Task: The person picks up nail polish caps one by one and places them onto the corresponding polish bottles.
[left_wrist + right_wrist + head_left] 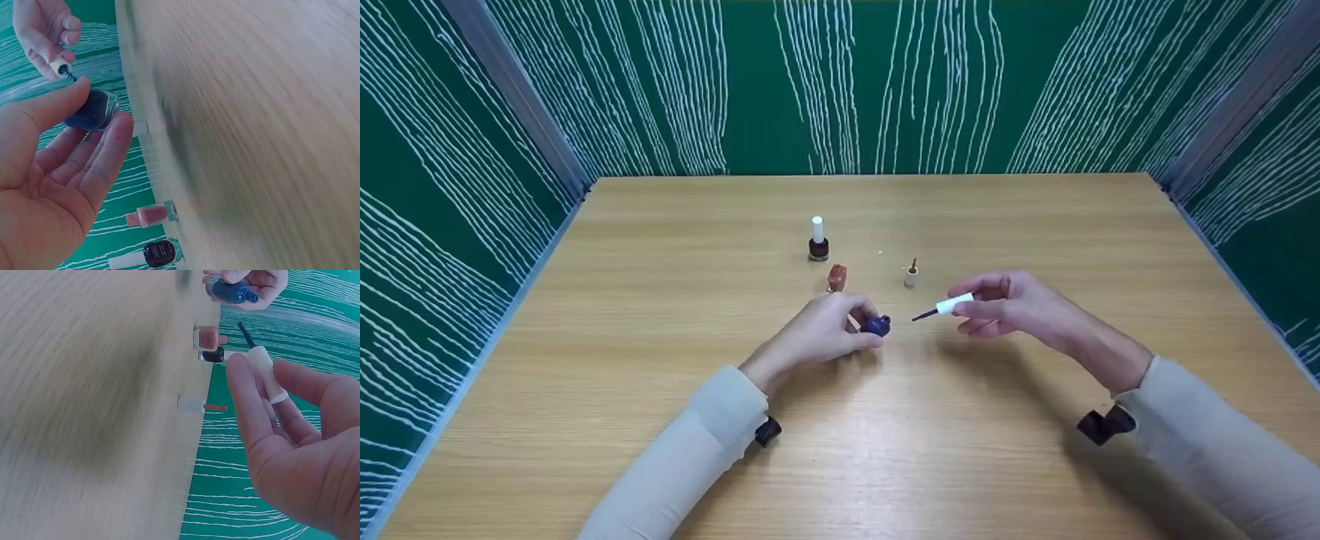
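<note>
Blue polish bottle (874, 326), mid-frame, is gripped by the left hand (826, 330). Right of centre, the right hand (1014, 307) pinches a white brush cap (954, 304).

There are three nail polish bottles: a far dark bottle (819, 250), a coral bottle (837, 278) and a near blue bottle (874, 326); three white caps: a far left cap (817, 229), a standing cap (911, 278) and a near right cap (955, 303); two hands, a left hand (831, 328) and a right hand (1014, 304); and one wooden table (885, 465).
</note>
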The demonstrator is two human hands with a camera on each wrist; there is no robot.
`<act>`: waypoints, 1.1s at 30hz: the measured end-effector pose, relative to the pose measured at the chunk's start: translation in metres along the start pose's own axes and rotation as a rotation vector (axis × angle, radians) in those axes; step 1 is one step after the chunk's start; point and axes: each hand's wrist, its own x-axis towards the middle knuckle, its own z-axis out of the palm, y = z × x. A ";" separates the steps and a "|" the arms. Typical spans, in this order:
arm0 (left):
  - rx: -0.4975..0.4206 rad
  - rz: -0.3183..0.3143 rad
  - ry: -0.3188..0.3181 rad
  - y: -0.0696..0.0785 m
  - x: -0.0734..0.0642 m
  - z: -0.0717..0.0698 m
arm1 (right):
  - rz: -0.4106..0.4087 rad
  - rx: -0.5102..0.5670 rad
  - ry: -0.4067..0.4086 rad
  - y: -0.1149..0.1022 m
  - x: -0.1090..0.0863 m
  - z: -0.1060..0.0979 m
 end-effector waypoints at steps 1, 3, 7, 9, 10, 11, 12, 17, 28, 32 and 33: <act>0.002 -0.004 0.000 0.000 0.000 0.000 | 0.001 0.003 0.001 0.000 0.000 0.000; 0.000 0.000 0.001 0.000 0.000 0.000 | -0.013 0.012 0.005 0.000 0.000 0.001; 0.003 0.012 0.008 0.000 0.000 0.001 | -0.068 0.031 0.012 0.000 0.001 0.007; 0.004 0.017 0.012 0.000 0.000 0.001 | -0.093 0.034 0.014 0.001 0.002 0.009; 0.004 0.019 0.013 0.000 0.000 0.001 | -0.104 0.033 0.014 0.001 0.002 0.010; 0.005 0.021 0.013 0.000 0.000 0.001 | -0.113 0.032 0.015 0.001 0.003 0.011; 0.003 0.022 0.013 0.000 0.000 0.001 | -0.119 0.030 0.016 0.001 0.003 0.012; 0.004 0.032 0.011 -0.001 0.001 0.002 | -0.127 0.015 0.015 0.003 0.006 0.015; 0.006 0.030 0.010 0.000 0.002 0.002 | -0.117 0.002 0.013 0.004 0.008 0.018; -0.006 0.024 0.004 0.000 0.002 0.001 | -0.111 0.000 0.015 0.003 0.009 0.019; -0.010 0.024 0.002 0.000 0.002 0.001 | -0.109 0.000 0.016 0.003 0.009 0.019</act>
